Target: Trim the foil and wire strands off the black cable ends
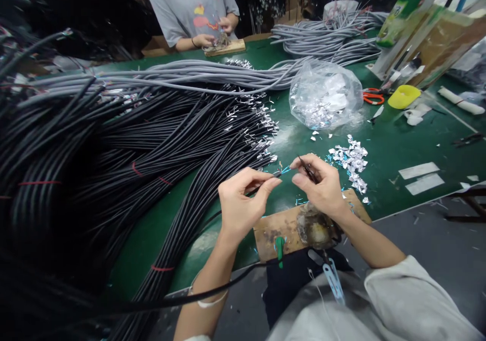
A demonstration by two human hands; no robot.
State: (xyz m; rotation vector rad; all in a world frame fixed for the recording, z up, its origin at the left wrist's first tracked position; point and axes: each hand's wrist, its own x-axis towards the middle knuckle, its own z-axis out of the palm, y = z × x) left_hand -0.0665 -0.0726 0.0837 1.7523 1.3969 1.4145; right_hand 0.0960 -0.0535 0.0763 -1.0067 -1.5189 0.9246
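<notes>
Thumb and fingers of my left hand (245, 202) are closed on a black cable (251, 191) close to its stripped end. Thin light-blue wires (284, 170) stick out of that end towards my right hand (322, 186). My right hand is closed around a slim dark tool, which looks like tweezers (308, 170), and its fingertips are at the tips of the blue wires. Whether they grip the wires is too small to tell. Below both hands lies a wooden board (275, 227) carrying a worn, stained lump-like fixture (315, 227) and a green piece (280, 250).
Bundled black cables (182, 204) cover the left, with grey cables (170, 73) behind. Foil scraps (353, 159), a clear plastic bag (326, 95), orange-handled scissors (374, 96) and a yellow object (404, 97) lie to the right. A co-worker (197, 17) sits opposite.
</notes>
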